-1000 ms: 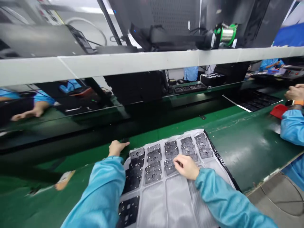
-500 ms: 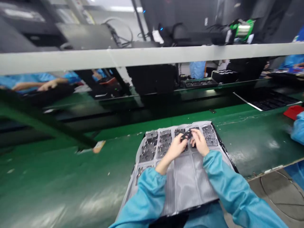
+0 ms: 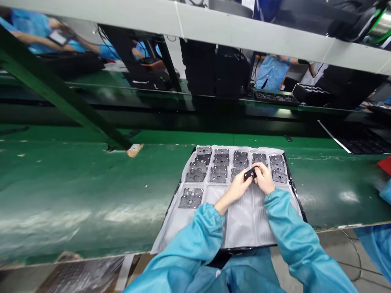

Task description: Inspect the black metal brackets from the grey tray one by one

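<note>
And here, over the compartmented tray (image 3: 240, 224), the small black component (image 3: 250, 173) is sitting between both hands, lying at about one o'clock from the left hand (image 3: 237, 189) and ten o'clock from the right hand (image 3: 264, 179). Its long axis is running from eight toward two o'clock. Neither hand is being the nearer one: the left is pinching the eight o'clock end, the right is gripping around the two o'clock end. Counting now, I'm seeing two hands, one held component, one tray, and five upper compartments holding overlapping black perforated plates (image 3: 218, 174), plus one lower compartment, toward eight o'clock, carrying another plate cluster (image 3: 192, 198). The single plates are overlapping too much for me to count. One wooden block (image 3: 135, 150) is resting out at ten o'clock from the hands.
</note>
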Demonstrator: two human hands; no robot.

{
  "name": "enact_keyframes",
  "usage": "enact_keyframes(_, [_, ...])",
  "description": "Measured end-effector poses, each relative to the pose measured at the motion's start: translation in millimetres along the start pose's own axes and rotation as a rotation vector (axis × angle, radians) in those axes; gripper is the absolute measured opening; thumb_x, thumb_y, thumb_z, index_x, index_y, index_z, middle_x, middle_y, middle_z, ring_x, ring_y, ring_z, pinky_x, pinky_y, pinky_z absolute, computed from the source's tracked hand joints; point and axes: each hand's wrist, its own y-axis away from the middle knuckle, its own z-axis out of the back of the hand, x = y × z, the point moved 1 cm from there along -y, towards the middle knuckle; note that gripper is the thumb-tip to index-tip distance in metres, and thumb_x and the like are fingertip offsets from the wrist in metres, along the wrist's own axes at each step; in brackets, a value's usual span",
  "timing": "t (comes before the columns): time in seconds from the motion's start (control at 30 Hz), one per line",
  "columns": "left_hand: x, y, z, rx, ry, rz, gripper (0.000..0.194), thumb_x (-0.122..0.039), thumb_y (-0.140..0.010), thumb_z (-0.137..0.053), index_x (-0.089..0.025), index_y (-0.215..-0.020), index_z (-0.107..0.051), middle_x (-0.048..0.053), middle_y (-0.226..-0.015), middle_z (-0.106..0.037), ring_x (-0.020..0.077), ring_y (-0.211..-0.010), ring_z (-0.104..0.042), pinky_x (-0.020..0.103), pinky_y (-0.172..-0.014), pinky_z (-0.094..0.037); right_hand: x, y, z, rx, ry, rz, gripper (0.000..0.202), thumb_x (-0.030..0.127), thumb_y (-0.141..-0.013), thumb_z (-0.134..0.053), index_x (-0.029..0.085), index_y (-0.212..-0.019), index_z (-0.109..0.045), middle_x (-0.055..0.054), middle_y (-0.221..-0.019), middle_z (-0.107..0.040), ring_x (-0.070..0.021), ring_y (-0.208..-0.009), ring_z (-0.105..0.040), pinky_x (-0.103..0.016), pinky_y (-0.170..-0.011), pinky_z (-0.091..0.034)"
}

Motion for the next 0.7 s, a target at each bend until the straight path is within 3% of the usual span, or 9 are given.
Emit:
enact_keyframes(0.4, [-3.6, 0.5, 1.5, -0.057, -0.134, -0.112, 0.01, -0.026, -0.088, -0.049, -0.016, -0.083, -0.05, -0.003, -0.067, -0.05, 0.011, -0.059, -0.045, 0.022, -0.056, -0.033, 4.1, 1.6, 4.1, -0.007, 0.233, 0.025, 0.027, 0.025, -0.088, -0.037, 0.019, -0.099, -0.06, 0.006, -0.05, -0.047, -0.011, -0.039, -0.045, -0.022, -0.041, -0.036])
enact_keyframes(0.7, [0.2, 1.7, 0.8, -0.064, -0.176, -0.114, 0.011, -0.026, -0.088, -0.049, -0.017, -0.082, -0.048, -0.003, -0.067, -0.049, 0.0105, -0.059, -0.045, 0.022, -0.056, -0.034, 9.2, 2.3, 2.7, -0.057, 0.315, 0.05, 0.027, 0.031, -0.09, -0.04, 0.017, -0.101, -0.061, 0.003, -0.06, -0.053, -0.0099, -0.041, -0.048, -0.022, -0.042, -0.039])
